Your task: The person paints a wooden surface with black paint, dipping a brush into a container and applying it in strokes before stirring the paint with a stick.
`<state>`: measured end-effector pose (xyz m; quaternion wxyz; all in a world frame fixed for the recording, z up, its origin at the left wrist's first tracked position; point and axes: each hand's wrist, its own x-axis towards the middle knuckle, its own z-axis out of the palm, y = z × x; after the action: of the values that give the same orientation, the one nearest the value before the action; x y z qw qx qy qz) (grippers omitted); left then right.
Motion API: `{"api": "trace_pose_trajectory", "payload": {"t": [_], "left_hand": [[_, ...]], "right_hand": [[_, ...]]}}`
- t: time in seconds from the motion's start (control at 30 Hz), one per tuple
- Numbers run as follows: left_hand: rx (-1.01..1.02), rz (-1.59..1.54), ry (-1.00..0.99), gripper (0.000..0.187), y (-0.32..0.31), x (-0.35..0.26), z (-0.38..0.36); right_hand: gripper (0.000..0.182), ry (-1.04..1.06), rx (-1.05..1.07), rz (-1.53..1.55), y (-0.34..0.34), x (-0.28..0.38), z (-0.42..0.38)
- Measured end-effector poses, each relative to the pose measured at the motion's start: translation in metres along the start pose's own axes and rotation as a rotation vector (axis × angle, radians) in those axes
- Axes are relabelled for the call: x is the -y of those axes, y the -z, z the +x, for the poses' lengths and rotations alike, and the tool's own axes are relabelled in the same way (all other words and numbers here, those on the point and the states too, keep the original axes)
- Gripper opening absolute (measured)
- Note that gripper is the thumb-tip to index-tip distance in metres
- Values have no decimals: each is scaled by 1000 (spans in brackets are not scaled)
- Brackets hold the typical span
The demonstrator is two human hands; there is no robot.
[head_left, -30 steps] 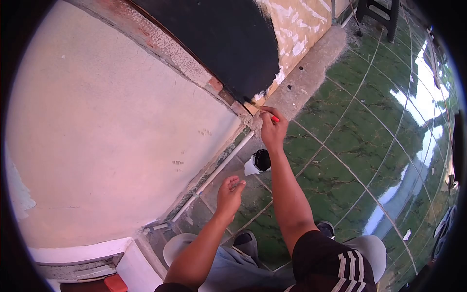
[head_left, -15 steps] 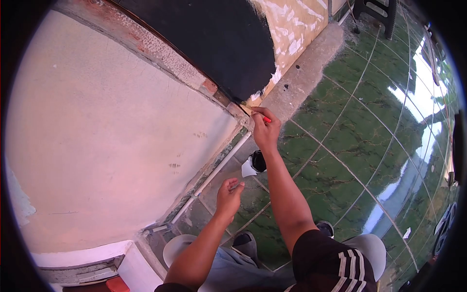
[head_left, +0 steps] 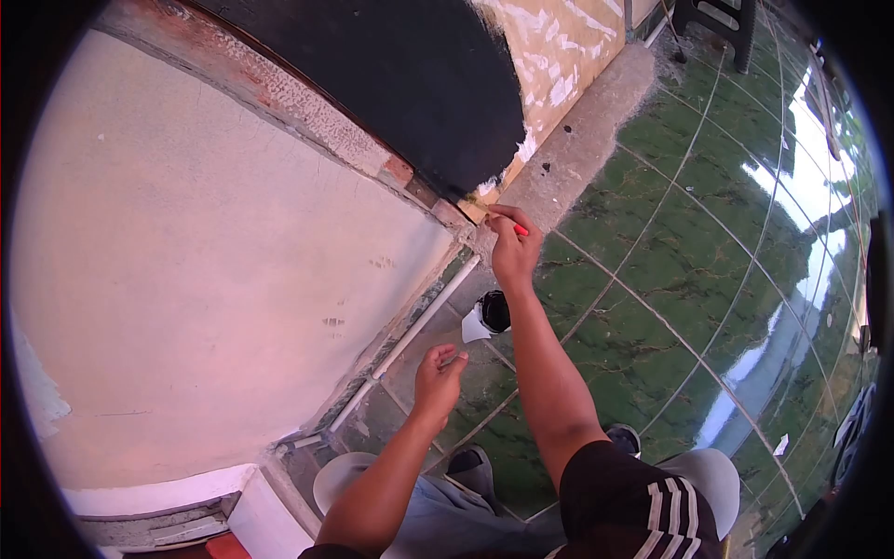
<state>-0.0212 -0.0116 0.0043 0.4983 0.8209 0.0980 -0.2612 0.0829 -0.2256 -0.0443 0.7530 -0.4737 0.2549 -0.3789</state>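
Observation:
My right hand [head_left: 514, 256] is closed around a paintbrush with a red handle [head_left: 521, 230]. The bristles are at the bottom corner of a board [head_left: 410, 93], where its black paint meets a bare tan strip. Just below that hand, a small white tub of black paint [head_left: 494, 311] stands on the floor. My left hand [head_left: 438, 384] hovers to the lower left of the tub, fingers loosely bent and apart, with nothing in it.
A pale wall [head_left: 233, 252] with a rough brick edge lies left, and a white pipe [head_left: 424, 321] runs along its foot. Green tiles [head_left: 643, 270] spread to the right. A dark plastic stool [head_left: 736, 33] is at the top. White patches [head_left: 563, 47] mark the unpainted board.
My right hand has shifted slightly right, and the brush tip has moved from the board's left edge onto its lower corner. My left hand stays nearly still.

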Motion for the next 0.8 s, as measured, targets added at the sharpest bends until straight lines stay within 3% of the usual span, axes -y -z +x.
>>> {"api": "trace_pose_trajectory", "payload": {"t": [0.2, 0.4, 0.5, 0.6, 0.8], "left_hand": [[-1, 8, 4, 43, 0, 1, -1], [-4, -21, 12, 41, 0, 1, 1], [3, -35, 10, 40, -1, 5, 2], [4, -31, 11, 39, 0, 10, 5], [25, 12, 9, 45, 3, 16, 9]], "right_hand": [[24, -217, -221, 476, -11, -11, 6], [23, -265, -75, 278, -9, -28, -18], [24, -192, -209, 450, -6, -26, -13], [23, -273, -149, 451, -12, -31, -13], [24, -97, -334, -104, 8, -54, 10]]}}
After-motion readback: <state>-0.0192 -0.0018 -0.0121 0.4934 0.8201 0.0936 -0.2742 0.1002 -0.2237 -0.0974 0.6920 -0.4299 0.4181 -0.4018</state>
